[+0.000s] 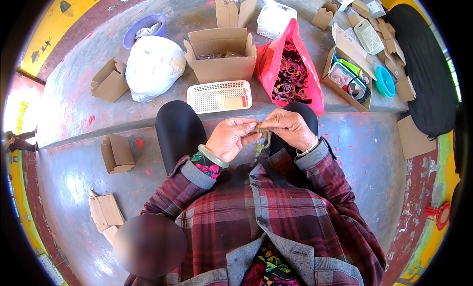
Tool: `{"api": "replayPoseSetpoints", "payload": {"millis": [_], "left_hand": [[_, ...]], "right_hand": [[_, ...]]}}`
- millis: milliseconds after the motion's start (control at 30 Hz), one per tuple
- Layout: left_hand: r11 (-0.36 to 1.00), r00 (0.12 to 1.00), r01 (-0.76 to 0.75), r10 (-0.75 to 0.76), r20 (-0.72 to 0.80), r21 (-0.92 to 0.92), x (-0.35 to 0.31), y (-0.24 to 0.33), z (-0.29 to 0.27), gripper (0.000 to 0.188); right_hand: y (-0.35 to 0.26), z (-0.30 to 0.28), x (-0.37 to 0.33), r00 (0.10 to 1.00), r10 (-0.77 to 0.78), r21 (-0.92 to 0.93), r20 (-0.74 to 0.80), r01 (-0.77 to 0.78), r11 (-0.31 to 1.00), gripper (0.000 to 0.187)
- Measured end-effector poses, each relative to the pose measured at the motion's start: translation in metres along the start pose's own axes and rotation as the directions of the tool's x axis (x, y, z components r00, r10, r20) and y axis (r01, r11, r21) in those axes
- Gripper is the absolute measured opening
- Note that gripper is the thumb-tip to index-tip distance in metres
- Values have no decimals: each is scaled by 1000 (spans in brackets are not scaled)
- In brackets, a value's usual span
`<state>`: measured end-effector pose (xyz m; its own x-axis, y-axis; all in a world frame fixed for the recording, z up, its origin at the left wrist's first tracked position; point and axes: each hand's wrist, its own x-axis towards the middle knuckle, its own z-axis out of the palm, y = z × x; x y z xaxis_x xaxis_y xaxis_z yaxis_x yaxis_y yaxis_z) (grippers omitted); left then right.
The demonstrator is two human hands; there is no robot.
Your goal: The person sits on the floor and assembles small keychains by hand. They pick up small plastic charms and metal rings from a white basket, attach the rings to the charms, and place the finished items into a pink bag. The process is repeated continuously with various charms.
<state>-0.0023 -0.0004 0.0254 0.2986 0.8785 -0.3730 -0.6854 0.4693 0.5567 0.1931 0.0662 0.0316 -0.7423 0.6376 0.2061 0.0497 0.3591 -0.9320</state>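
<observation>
Head view: hands pinching thin loop; scuffed grey floor, yellow-maroon wall.

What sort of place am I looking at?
Probably an informal, makeshift workspace: a worn grey floor, open cardboard boxes and a red bag full of thin loops.

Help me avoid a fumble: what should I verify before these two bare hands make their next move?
1. Left hand closed on the thin, greenish looped strand: ok, pinched.
2. Right hand closed on it too: ok, pinched beside the left hand.
3. Pale green, round bangle clear of the strand: ok, it sits back at the left wrist.
4. Strand's upper part properly joined: cannot tell, the hands cover it.
5. Pinkish-red plastic bag open: ok, dark and pinkish loops show inside.
6. White, rectangular, perforated plastic basket upright: ok, it stands left of the bag.
</observation>
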Motion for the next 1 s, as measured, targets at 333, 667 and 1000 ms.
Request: {"api": "replayPoseSetpoints", "payload": {"millis": [333,667,1000], "left_hand": [[946,957,-276,287,-43,170,0,-5,6,19],[919,954,-295,300,23,260,0,-9,7,22],[938,961,-277,271,58,210,0,-8,4,22]], "right_hand": [[-1,-3,-1,919,345,384,-193,-253,888,26],[-2,11,2,930,315,428,-188,-211,879,12],[-6,11,1,939,235,301,-251,-155,941,11]]}}
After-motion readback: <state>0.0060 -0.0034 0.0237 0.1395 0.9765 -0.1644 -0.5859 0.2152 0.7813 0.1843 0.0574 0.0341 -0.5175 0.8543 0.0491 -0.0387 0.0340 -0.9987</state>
